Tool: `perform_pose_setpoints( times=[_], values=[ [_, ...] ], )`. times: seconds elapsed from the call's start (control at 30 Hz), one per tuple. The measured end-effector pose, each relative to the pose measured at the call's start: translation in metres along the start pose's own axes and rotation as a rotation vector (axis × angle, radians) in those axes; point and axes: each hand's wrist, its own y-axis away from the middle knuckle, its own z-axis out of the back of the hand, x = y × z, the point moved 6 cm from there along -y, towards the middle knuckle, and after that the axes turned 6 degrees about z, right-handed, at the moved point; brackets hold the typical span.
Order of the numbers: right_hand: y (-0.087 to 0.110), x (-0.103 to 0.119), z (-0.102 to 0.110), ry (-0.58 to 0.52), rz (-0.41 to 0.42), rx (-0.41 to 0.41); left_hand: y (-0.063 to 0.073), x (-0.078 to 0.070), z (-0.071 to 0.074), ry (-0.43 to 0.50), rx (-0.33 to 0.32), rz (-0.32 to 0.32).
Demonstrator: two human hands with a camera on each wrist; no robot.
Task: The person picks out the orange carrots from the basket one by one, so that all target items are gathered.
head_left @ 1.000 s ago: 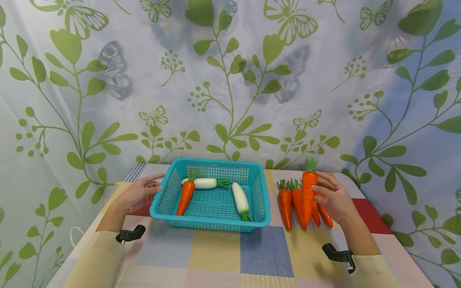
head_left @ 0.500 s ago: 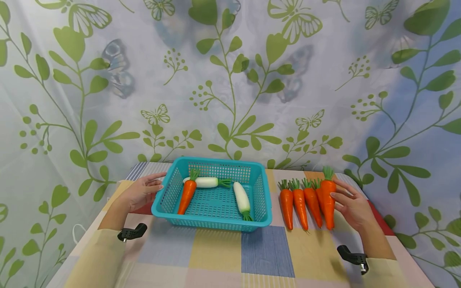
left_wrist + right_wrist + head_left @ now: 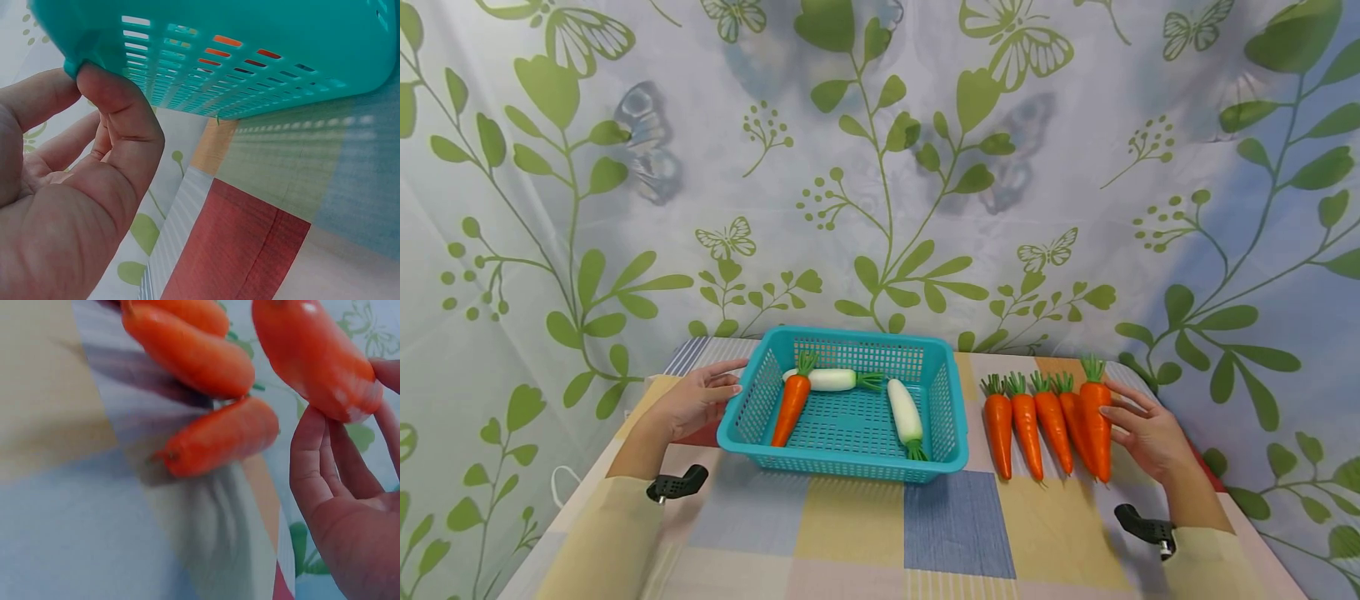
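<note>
My right hand pinches an orange carrot with a green top, at the right end of a row of carrots. In the right wrist view, thumb and fingertips hold this carrot above the cloth, apart from the carrots below. At the left end of a turquoise plastic basket, my left hand pinches the rim between thumb and fingers, clearer in the left wrist view at the basket edge. Inside the basket lie a carrot, a white radish crossing behind it, and another white radish.
A checked patchwork cloth covers the table. Close behind its far edge hangs a curtain printed with leaves and butterflies. The basket's right wall stands a short way left of the carrot row.
My right hand has carried its carrot rightward and lower, from over the row to its right end, uncovering the carrots beneath. The left hand stays at the basket rim.
</note>
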Motion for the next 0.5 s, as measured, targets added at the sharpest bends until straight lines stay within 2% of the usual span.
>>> perform_pose_setpoints(
  times=[0.23,0.5],
  values=[
    [-0.006,-0.004,0.016,0.094,-0.033,0.026,-0.001,0.0,-0.001,0.029,0.02,-0.005],
    [-0.012,-0.009,0.033,0.275,-0.148,-0.057,0.0,-0.001,-0.001,0.026,0.012,-0.001]
  ],
)
